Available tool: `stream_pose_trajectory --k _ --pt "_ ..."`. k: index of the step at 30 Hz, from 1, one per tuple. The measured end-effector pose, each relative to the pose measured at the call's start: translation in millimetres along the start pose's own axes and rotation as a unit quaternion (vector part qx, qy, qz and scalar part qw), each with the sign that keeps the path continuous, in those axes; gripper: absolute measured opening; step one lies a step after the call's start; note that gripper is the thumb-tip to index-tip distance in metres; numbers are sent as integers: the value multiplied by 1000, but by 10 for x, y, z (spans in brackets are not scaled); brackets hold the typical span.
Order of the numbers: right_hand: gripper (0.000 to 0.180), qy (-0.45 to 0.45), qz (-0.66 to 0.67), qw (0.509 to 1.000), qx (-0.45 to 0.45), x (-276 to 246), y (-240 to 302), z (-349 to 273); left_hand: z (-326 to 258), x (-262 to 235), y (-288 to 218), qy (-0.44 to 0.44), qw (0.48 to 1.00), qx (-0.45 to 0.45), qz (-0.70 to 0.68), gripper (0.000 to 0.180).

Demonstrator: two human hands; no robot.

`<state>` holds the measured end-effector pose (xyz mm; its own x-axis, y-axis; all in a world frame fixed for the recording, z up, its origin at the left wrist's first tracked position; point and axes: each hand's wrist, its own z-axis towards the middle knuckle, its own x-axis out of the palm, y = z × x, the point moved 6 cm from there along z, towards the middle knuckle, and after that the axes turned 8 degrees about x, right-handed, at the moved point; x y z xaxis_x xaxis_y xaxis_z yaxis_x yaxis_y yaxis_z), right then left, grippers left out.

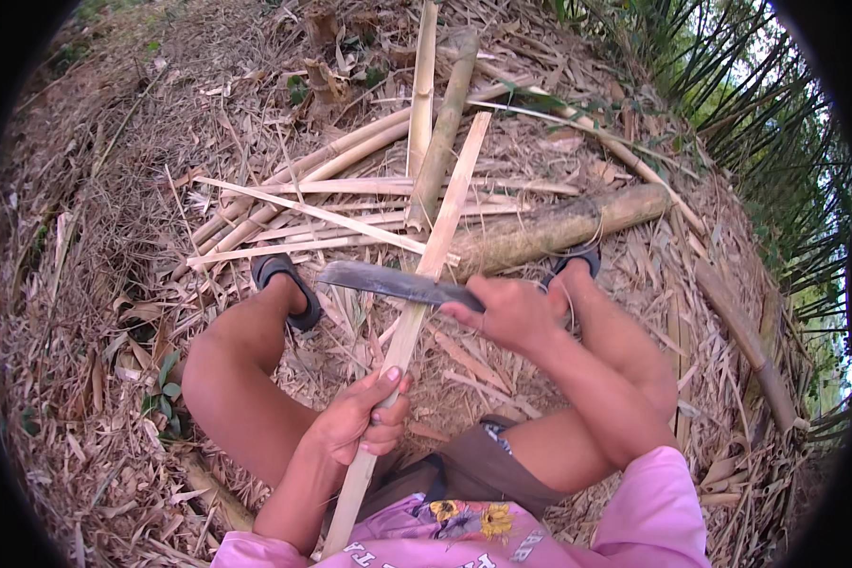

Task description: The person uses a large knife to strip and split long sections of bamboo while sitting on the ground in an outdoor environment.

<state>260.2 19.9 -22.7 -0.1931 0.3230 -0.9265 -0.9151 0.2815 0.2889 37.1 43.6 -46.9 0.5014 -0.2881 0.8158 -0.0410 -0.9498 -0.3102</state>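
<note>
My left hand [364, 417] is wrapped round a long pale split bamboo strip [454, 204], which slants from my lap up and away to the right. In my right hand [513, 312] is a machete [379, 281] with a dark, broad blade pointing left. Its blade lies across the strip, beyond my left hand; the handle is mostly hidden by my fingers. Past the blade, the strip's far part passes over or in front of a thick bamboo pole [559, 227] lying on the ground; whether it rests on the pole I cannot tell.
Several thin split strips [331, 216] lie left of the pole. Another greenish pole [445, 133] and an upright-looking split piece [421, 95] lie farther off. My sandalled feet [289, 289] flank the work. Dry leaves cover the ground; bamboo stems [767, 123] stand at the right.
</note>
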Motion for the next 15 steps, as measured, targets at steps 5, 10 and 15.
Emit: stream_pose_trajectory --k 5,10,15 --pt "53 -8 29 999 -33 45 -36 -50 -99 -74 71 11 999 -11 -29 21" --pt "48 43 54 998 13 -137 48 -66 -150 -101 145 35 998 -27 -40 23" --pt "49 74 103 992 -6 -23 311 -147 -108 -86 40 13 999 7 36 25"
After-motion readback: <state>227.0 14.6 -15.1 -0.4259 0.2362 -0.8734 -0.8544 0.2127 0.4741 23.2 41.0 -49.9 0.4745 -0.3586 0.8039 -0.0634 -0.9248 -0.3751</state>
